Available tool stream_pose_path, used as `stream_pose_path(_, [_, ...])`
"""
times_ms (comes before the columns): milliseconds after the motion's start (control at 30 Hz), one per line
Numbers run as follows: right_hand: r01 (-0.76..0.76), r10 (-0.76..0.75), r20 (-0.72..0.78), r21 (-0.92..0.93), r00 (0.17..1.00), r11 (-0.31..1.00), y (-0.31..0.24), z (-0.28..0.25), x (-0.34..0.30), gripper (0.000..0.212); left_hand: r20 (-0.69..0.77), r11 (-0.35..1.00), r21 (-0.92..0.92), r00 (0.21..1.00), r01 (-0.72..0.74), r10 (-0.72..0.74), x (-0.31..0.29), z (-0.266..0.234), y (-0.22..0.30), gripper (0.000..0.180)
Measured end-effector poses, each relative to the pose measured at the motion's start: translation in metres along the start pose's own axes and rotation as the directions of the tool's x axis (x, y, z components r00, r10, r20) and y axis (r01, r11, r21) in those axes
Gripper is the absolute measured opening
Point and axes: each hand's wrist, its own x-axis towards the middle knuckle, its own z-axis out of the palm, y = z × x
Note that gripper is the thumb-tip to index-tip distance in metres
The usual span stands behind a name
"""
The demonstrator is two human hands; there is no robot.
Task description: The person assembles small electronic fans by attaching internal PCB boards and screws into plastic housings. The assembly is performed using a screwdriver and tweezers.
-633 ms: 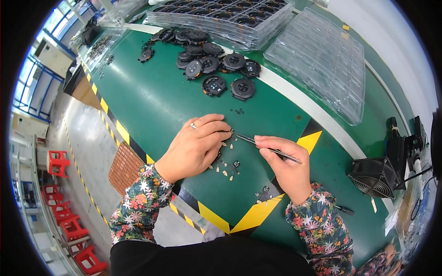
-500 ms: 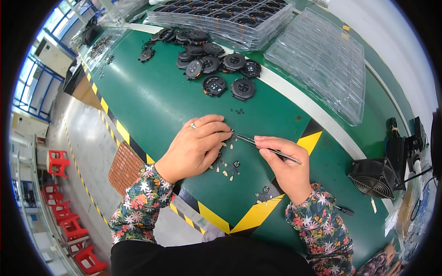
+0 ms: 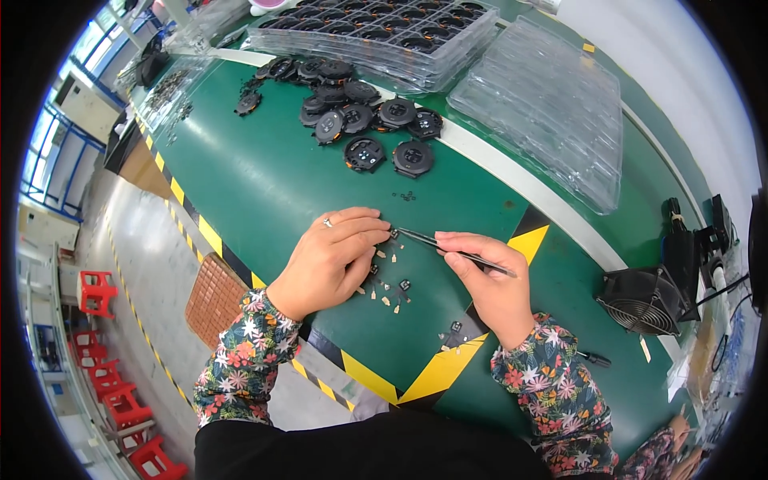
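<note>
My left hand [image 3: 332,260] rests on the green table [image 3: 264,184], fingers curled, fingertips pinching a tiny dark part [image 3: 393,234]. A ring shows on one finger. My right hand [image 3: 488,280] holds black tweezers [image 3: 448,246] whose tip meets that part at my left fingertips. Several tiny tan and dark pieces [image 3: 388,292] lie scattered on the table just below both hands. Beyond my hands lies a cluster of several round black parts [image 3: 364,128].
Clear plastic trays filled with black parts [image 3: 376,32] sit at the back, empty clear trays [image 3: 544,104] to the right. A small black fan [image 3: 644,298] stands at the right. Yellow-black tape marks the table edge [image 3: 376,382]. Red stools [image 3: 100,292] stand on the floor left.
</note>
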Motion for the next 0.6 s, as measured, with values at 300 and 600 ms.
stream_pose_path(300, [0.015,-0.014,0.025,-0.053,1.0,0.998,-0.0032,0.0021,-0.0008,0.016,0.002,0.997,0.054,0.999,-0.046,0.046,0.0025,0.0004,0.004,0.027])
stream_pose_path(600, [0.006,-0.004,0.031,-0.08,1.0,0.997,-0.004,0.0023,-0.0001,0.016,0.035,0.995,0.092,0.998,-0.046,0.043,0.0045,-0.0005,0.0074,0.029])
